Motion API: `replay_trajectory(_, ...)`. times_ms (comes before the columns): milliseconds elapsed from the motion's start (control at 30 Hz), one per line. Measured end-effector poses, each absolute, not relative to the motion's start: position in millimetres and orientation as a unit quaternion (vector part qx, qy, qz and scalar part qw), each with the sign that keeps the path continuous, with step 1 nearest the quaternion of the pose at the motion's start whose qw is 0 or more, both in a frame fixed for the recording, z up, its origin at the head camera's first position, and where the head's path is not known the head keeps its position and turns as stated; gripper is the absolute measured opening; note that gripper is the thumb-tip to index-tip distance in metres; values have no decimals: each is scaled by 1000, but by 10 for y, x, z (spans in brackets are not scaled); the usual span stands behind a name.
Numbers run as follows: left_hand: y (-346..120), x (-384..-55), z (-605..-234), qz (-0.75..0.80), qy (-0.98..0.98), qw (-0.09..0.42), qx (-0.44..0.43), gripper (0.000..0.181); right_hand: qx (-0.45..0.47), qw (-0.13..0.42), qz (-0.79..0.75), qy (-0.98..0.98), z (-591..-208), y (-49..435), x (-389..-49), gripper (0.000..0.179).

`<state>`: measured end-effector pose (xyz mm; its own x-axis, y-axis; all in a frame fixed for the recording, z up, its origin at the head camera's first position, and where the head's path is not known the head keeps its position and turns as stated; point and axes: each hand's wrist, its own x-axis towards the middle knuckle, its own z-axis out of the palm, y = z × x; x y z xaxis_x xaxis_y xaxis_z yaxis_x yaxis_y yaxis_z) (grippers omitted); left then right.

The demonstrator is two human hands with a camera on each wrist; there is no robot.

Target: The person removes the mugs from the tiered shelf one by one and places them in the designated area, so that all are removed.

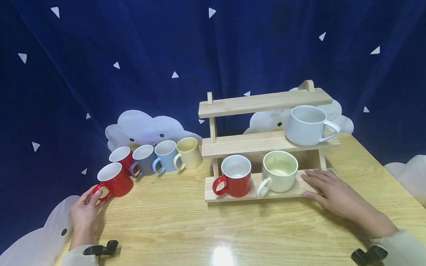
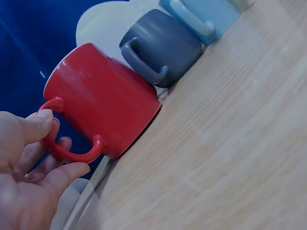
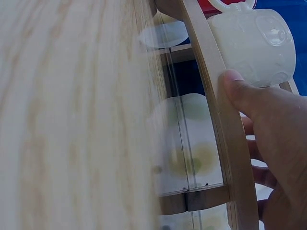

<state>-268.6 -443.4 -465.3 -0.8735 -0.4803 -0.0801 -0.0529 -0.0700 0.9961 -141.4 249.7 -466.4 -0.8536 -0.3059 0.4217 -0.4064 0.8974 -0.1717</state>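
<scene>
At the table's left, my left hand (image 1: 84, 211) pinches the handle of a glossy red mug (image 1: 119, 184) with a white inside. The left wrist view shows the thumb on the handle of this red mug (image 2: 105, 100) and fingers behind it. My right hand (image 1: 336, 193) rests on the bottom board of a wooden three-tier shelf (image 1: 241, 144), fingers laid out flat, thumb at the front edge. Beside it on that board stands a cream mug (image 1: 283, 173), also seen as a cream mug (image 3: 254, 45) in the right wrist view. Left of it is another red mug (image 1: 237, 183).
Behind the held mug stand a second red mug (image 1: 127, 155), a dark grey mug (image 1: 147, 160), a light blue mug (image 1: 167, 156) and a yellow mug (image 1: 190, 155). A large white mug (image 1: 304, 128) sits on the middle board. A blue curtain (image 1: 160, 41) hangs behind the table.
</scene>
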Motion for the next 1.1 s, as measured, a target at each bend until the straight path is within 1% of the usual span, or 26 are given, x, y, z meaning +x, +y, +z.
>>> replay_trajectory(133,-4480,-2672,-4671,-711,-658,153,197,41,188,196,128,-954,-4667,2487,-1409,58)
replay_trajectory(267,-4554,-2648,-4701,-715,-660,141,181,45,187,197,126,-954,-4661,2477,-1407,58)
replay_trajectory(500,-4744,-2561,-4719,-751,-650,87,82,47,192,200,125,-953,-4642,2475,-1414,58)
replay_trajectory(600,-4774,-2560,-4721,-754,-647,81,76,48,189,200,125,-953,-4642,2480,-1414,58)
replay_trajectory(833,-4782,-2575,-4718,-741,-661,87,75,47,187,195,124,-955,-4652,2490,-1407,58)
replay_trajectory(1100,-4817,-2556,-4694,-704,-703,75,63,51,190,200,123,-953,-4666,2494,-1415,58)
